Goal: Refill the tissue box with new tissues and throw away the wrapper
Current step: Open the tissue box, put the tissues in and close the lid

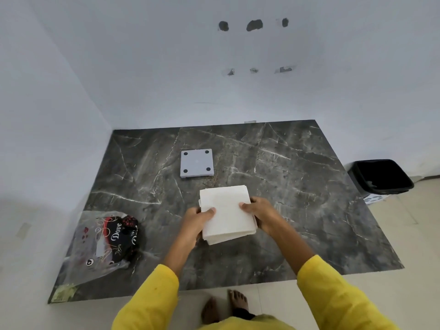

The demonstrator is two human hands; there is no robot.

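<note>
— Over the middle of the dark marbled counter (285, 177), what were the hands doing?

— Both were clamped on one stack of white tissues (227, 214). The left hand (198, 220) gripped the stack's left edge, thumb lying on top. The right hand (260, 214) gripped the right edge, its fingertips curled onto the top sheet. The stack sat between them, tilted a little, its sheets slightly fanned along the near edge. Whether it rested on the counter or was lifted just above it, I could not tell.

— And the box?

— A flat, square grey piece (197, 166) with four dark round pads at its corners lay on the counter beyond the tissues, apart from them. It looked like the underside of a box or its base, but I could not say which.

— The wrapper?

— A crumpled clear plastic wrapper (104, 241) printed with red, black and white, the word "Dove" readable on it, lay near the counter's front left corner, well apart from the hands.

— Anywhere to throw it?

— A black bin (381, 177) stood on the floor just past the counter's right edge, open at the top.

— Anything else?

— Yellow sleeves (333, 294) covered both forearms, and bare feet (223, 306) showed on the pale tiled floor (404, 234) below the counter's near edge.
</note>
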